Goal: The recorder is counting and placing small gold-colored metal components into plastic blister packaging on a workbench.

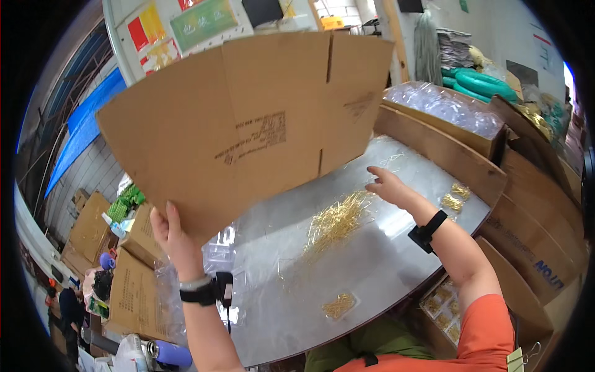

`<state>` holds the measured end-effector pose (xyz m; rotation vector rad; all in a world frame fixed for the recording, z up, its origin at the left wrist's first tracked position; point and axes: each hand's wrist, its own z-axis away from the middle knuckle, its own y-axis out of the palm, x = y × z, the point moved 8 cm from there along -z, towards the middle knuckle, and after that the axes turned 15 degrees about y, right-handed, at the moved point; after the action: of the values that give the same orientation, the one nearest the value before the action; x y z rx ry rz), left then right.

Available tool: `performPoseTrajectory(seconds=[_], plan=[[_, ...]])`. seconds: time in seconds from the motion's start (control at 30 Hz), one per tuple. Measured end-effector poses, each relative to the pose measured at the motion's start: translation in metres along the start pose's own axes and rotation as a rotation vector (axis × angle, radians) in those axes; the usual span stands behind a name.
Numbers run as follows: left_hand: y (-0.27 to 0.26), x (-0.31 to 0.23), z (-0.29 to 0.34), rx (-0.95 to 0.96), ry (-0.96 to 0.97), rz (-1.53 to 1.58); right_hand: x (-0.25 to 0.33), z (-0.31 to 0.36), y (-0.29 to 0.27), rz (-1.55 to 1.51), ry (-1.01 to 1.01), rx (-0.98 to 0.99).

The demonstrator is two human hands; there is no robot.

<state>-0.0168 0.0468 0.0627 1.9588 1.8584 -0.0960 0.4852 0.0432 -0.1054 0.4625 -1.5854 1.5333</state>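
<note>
Gripping the cardboard sheet (248,124) by its lower-left edge, the left hand (173,232) is holding it across the frame's upper middle while the right hand (392,186) is hovering, apparently empty, right of centre, and a firm pinch should spare the gold pieces (338,220) near centre.

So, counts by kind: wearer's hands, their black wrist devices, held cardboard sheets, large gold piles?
Hands: 2 (left hand, right hand)
Black wrist devices: 2
Held cardboard sheet: 1
Large gold pile: 1
Total: 6
</note>
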Motion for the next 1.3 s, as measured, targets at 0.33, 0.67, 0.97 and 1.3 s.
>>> performPoseTrajectory(seconds=[0.33, 0.67, 0.97, 1.3], plan=[[-0.004, -0.154, -0.007, 0.136, 0.366, -0.087, 0.182, 0.335, -0.175, 0.201, -1.042, -1.348], [0.078, -0.211, -0.019, 0.153, 0.588, -0.193, 0.150, 0.484, -0.250, 0.218, -1.153, -1.548], [0.105, -0.148, 0.034, 0.534, 0.310, -0.455, 0.042, 0.497, -0.356, 0.740, -0.593, -1.922], [0.103, 0.003, 0.140, 0.994, 0.165, -0.573, 0.008, 0.312, -0.230, 0.314, -0.533, -0.865]])
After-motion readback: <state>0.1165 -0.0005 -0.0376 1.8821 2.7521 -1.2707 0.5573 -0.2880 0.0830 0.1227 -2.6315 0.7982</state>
